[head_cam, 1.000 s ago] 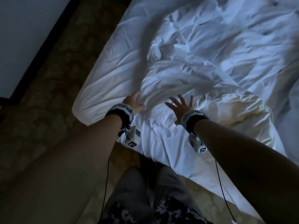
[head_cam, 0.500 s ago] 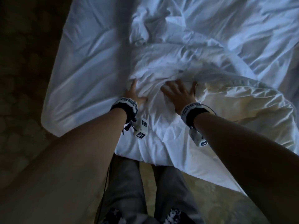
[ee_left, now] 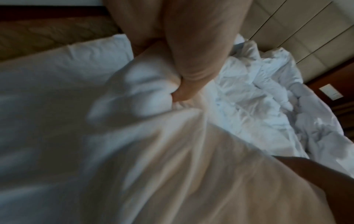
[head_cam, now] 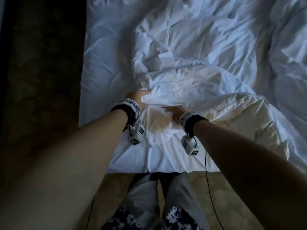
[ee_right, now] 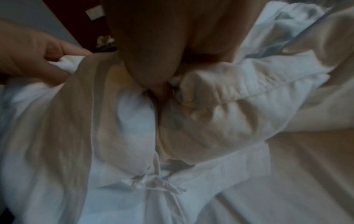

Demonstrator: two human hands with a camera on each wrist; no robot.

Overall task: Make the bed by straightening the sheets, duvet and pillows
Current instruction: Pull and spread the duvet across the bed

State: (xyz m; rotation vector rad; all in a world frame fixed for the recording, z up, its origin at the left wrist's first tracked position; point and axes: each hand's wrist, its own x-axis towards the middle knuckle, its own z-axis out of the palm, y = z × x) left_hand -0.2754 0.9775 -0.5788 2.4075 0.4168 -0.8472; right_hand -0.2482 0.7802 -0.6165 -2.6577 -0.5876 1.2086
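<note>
A crumpled white duvet (head_cam: 207, 63) lies heaped across the bed over a white sheet (head_cam: 106, 67). My left hand (head_cam: 137, 97) grips a bunched fold of the duvet's near edge (ee_left: 153, 84), its fingers buried in the cloth. My right hand (head_cam: 174, 111) is tucked into the same edge a little to the right, fingers curled round a gathered seam (ee_right: 220, 91). A tied fabric closure (ee_right: 153, 181) of the duvet cover shows below the right hand. The left hand (ee_right: 38, 50) also shows in the right wrist view, pinching cloth.
The bed's foot edge (head_cam: 157, 170) is just in front of my legs (head_cam: 154, 196). Dark patterned carpet (head_cam: 41, 80) runs along the bed's left side. A padded headboard (ee_left: 287, 30) and a wall switch (ee_left: 331, 91) are at the far end.
The right hand went from spread flat on the duvet to curled into its edge. Both hands have drawn back toward the foot of the bed, pulling cloth along.
</note>
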